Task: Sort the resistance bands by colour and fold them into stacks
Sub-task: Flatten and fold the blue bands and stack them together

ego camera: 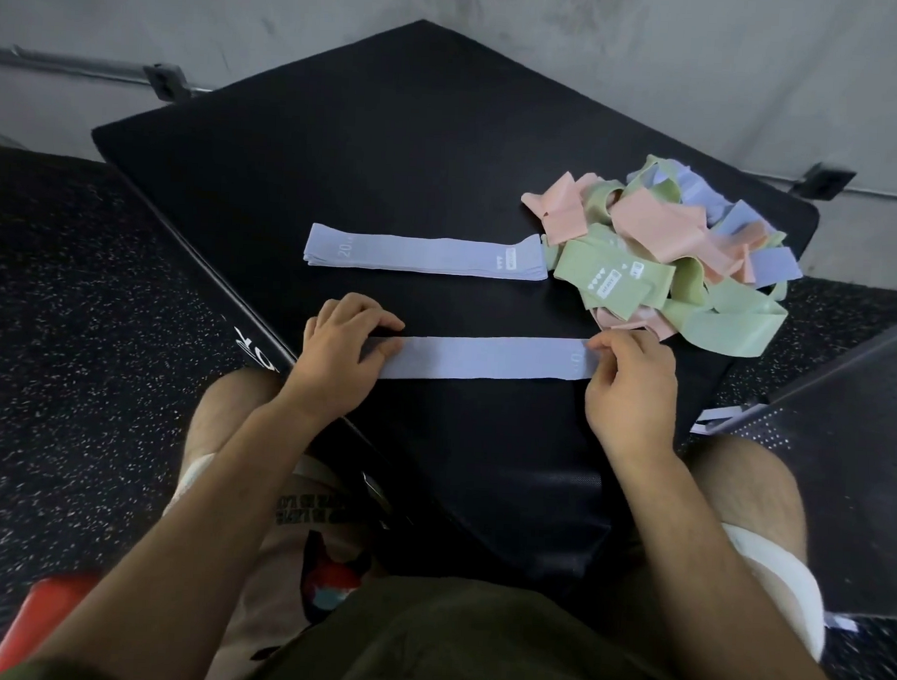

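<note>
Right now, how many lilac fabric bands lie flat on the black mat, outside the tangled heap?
2 visible. One lilac fabric band is held by the left hand and right hand; the other, beside the multicoloured heap, tops a lilac stack that may hide more.

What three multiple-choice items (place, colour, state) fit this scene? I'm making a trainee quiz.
1. Where does the tangled pile lie? A on the black pad's right side; B on the floor; C in the lap.
2. What colour is the flat stack? A pink; B green; C lilac.
3. How is the nearest band? A rolled; B laid out flat; C knotted.
Key: A, it sits on the pad; C, its layers show lilac; B, the left hand and right hand hold its ends, flat.
</note>
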